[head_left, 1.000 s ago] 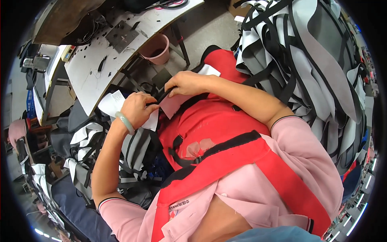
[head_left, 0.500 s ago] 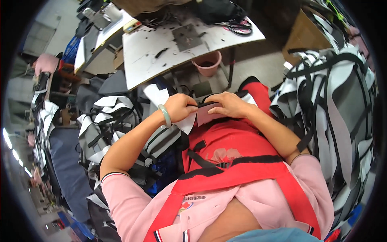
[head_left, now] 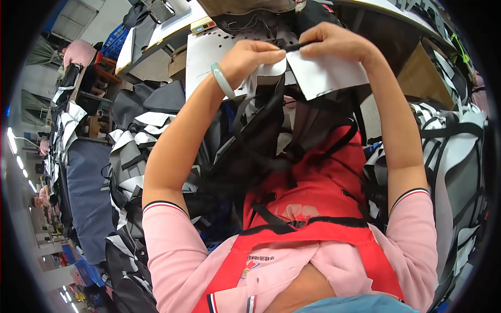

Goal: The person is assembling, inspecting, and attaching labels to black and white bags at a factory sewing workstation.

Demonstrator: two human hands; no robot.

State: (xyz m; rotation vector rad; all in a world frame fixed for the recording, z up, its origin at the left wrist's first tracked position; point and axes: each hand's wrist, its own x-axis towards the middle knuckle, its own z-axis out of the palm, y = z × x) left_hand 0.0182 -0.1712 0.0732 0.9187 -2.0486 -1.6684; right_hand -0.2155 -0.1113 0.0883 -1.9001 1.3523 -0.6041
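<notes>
white fabric (head_left: pixel 326 73) higher now, between fingers (head_left: pixel 313 49)

Your left hand (head_left: pixel 241 60) and right hand (head_left: pixel 339 44) pinch the edge of a black fabric piece with a white panel (head_left: pixel 326 75), its dark folds hanging before your red apron (head_left: pixel 334 180); grey-and-white heaps (head_left: pixel 133 167) lie left and right, a white table (head_left: pixel 201 55) far left of centre

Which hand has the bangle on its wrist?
The left hand: a pale green bangle circles its wrist. The right hand has a bare wrist.
</notes>
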